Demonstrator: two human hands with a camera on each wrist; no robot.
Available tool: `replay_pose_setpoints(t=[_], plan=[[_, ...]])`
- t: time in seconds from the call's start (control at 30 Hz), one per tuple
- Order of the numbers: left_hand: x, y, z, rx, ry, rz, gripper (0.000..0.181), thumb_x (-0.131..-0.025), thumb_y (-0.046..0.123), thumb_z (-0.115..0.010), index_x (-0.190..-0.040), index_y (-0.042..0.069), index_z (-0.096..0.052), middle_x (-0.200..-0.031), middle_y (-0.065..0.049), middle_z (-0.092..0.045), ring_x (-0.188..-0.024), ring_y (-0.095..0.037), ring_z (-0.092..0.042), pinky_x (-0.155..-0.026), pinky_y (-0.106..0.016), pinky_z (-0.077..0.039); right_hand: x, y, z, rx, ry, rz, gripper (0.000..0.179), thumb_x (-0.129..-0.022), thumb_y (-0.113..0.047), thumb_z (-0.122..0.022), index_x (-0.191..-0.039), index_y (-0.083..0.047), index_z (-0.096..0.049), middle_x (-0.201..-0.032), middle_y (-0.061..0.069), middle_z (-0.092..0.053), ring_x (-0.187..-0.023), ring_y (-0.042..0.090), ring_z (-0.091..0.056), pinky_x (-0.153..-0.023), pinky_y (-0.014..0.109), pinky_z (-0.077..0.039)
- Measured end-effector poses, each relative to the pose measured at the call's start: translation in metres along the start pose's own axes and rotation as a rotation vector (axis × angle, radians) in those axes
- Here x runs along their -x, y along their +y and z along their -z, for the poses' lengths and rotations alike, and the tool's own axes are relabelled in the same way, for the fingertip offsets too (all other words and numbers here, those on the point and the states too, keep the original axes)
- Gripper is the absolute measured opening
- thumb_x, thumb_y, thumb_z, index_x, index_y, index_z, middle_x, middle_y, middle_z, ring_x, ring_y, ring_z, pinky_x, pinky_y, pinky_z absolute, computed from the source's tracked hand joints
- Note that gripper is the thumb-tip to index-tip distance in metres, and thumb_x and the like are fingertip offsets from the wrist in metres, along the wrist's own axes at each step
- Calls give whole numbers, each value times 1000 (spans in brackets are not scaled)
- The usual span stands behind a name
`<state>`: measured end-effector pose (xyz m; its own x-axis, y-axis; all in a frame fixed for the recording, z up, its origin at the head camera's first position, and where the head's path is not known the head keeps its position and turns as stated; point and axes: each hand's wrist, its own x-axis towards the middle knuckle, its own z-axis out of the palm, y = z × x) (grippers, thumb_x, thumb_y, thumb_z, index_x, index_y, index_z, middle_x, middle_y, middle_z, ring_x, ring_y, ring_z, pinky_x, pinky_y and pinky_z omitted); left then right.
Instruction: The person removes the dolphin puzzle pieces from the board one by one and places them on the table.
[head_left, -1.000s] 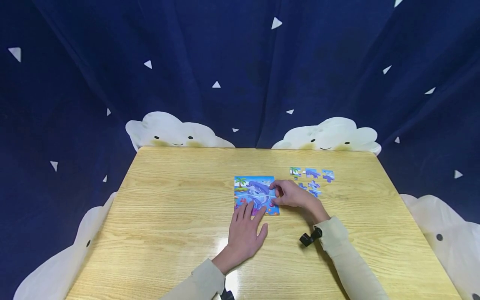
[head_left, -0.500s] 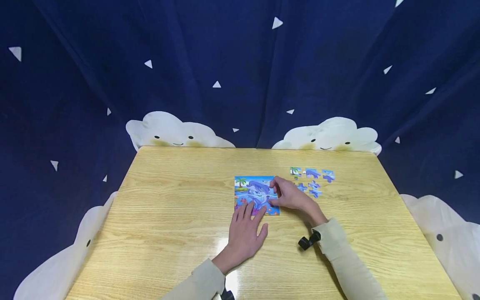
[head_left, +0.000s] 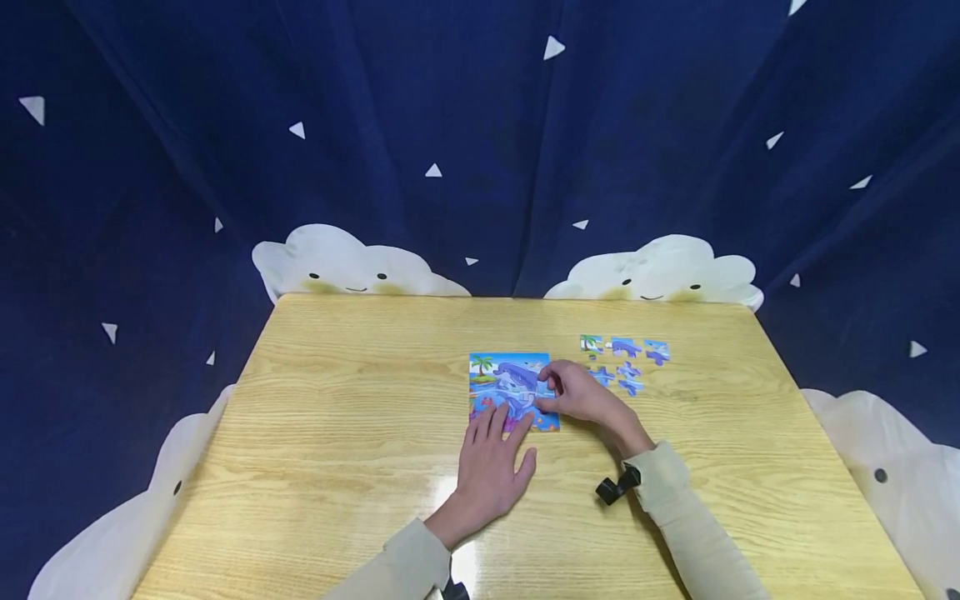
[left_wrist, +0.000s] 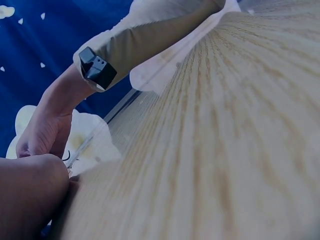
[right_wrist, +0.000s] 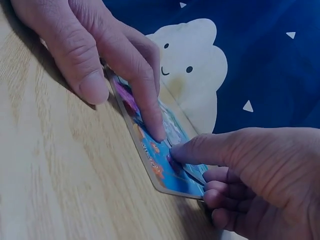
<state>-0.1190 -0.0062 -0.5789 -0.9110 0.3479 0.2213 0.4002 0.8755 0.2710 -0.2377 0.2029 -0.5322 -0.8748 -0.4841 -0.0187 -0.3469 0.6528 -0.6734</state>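
Observation:
A square dolphin jigsaw puzzle (head_left: 483, 379) in a thin board lies at the middle of the table. My left hand (head_left: 487, 475) rests flat on its lower edge, fingers spread and straight. In the right wrist view a left fingertip presses the picture close to the right thumb. My right hand (head_left: 588, 393) is at the puzzle's right side, thumb and index finger pinching a puzzle piece (right_wrist: 194, 171) at the board's surface. That piece is mostly covered by the hand. A small pale patch shows in the picture beside the right thumb.
Several loose puzzle pieces (head_left: 624, 347) lie right of the board, behind the right hand. The wooden table (head_left: 337, 400) ends at a dark blue curtain (head_left: 450, 100) with white cloud shapes. Black wrist cameras (head_left: 618, 485) hang at both sleeves.
The right hand has shifted slightly left and its thumb and fingers have changed position over the puzzle's right part. A pale patch now shows by the thumb. The left hand stays put.

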Motion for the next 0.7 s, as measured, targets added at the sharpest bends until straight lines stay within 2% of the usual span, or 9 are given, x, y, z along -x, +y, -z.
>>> replay_pose_setpoints(t=[0.23,0.47,0.7], plan=[[0,-1,-1,-9,29,-13,54,-105,48,-44,-156,31,-51,-157,-16,-46,-152,-38,-32,-121,-54,-27,0,2,-3,0,43,-6,34,-82,-23,-88,-101,-4,-68,-83,5,-59,-73,15,-51,-67,29,-45],[0,0,0,-24,23,-8,55,-104,49,-44,-155,31,-51,-157,-15,-47,-151,-38,-34,-121,-54,-28,1,8,-9,47,129,84,35,-77,-23,-87,-100,-6,-67,-86,2,-59,-70,11,-52,-63,26,-47],[-1,0,-2,-19,41,-17,54,-104,48,-46,-155,30,-52,-156,-16,-48,-149,-38,-36,-120,-54,-28,4,13,-10,36,145,145,35,-77,-19,-87,-104,-7,-68,-86,3,-61,-68,12,-53,-61,26,-47]])
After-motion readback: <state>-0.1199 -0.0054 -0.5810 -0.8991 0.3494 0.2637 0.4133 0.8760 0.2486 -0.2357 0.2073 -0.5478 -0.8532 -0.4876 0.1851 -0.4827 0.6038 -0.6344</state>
